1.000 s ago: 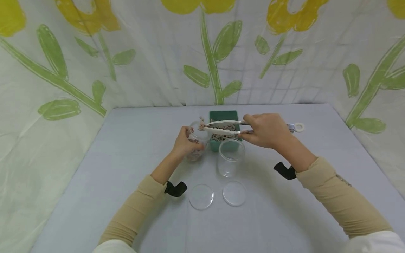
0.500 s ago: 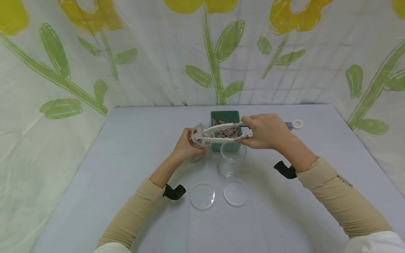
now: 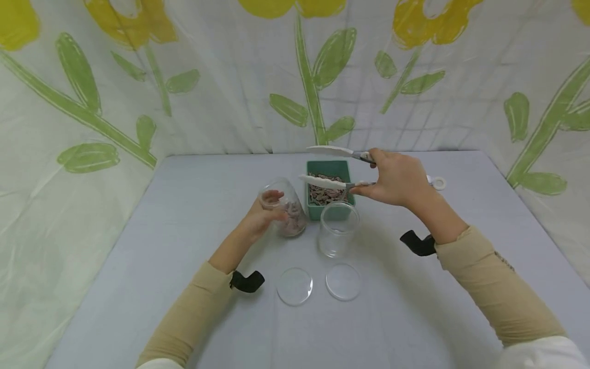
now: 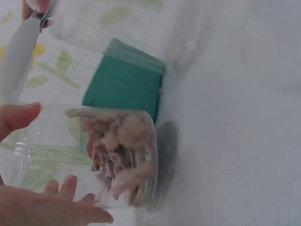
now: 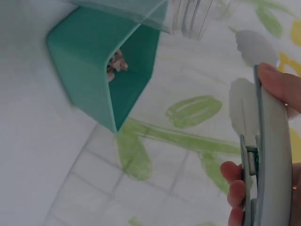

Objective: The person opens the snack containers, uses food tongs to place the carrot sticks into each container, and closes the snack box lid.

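Observation:
My left hand (image 3: 258,220) grips a clear plastic jar (image 3: 289,197), tilted with its mouth toward the upper left. Brownish, shredded-looking pieces (image 4: 120,150) fill its lower part in the left wrist view. My right hand (image 3: 400,177) holds a pair of tongs (image 3: 327,182) with white tips. Their arms are spread wide, with nothing between them, over the green box (image 3: 316,212). More of the same brownish pieces (image 3: 324,193) lie inside that box. In the right wrist view, fingers and thumb wrap the tongs' grey handle (image 5: 275,150).
A second clear jar (image 3: 333,243) stands uncovered just in front of the green box. Two round clear lids, a left one (image 3: 295,287) and a right one (image 3: 343,282), lie flat on the white table nearer the body. A flower-printed curtain (image 3: 221,102) hangs behind the table.
The tongs dipped to the mouth of the held jar with a piece, then came away spread and without it, back over the green box. The jar has tilted leftward.

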Demonstrator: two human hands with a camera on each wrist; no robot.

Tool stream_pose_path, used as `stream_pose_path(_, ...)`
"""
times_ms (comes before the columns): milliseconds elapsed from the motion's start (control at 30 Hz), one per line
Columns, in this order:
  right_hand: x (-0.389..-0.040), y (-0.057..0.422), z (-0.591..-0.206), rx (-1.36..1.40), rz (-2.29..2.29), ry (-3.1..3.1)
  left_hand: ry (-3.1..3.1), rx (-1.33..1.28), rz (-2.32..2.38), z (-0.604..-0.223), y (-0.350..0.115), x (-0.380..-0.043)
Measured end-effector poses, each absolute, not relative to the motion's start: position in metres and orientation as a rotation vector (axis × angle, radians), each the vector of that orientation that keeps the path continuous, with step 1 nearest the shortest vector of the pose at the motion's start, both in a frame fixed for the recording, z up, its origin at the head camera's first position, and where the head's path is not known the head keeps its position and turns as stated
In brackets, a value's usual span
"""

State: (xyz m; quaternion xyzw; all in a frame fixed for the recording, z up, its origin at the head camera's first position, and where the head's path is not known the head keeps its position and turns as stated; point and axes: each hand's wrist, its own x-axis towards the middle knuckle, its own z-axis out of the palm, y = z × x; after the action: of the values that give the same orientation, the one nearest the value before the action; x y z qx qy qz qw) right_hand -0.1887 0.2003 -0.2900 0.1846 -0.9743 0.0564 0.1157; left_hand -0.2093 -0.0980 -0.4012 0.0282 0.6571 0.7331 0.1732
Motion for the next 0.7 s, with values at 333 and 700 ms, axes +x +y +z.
stream_pose_path(333,-0.231,0.2,-0.303,0.462,-0.053,-3.219,2.155,0.206,1.846,-0.404,-0.102,-0.205)
stream_pose_path(700,-0.266,0.166,-0.317,0.565,-0.181,-3.335,2.156,0.162,1.84,-0.403,-0.1,-0.205)
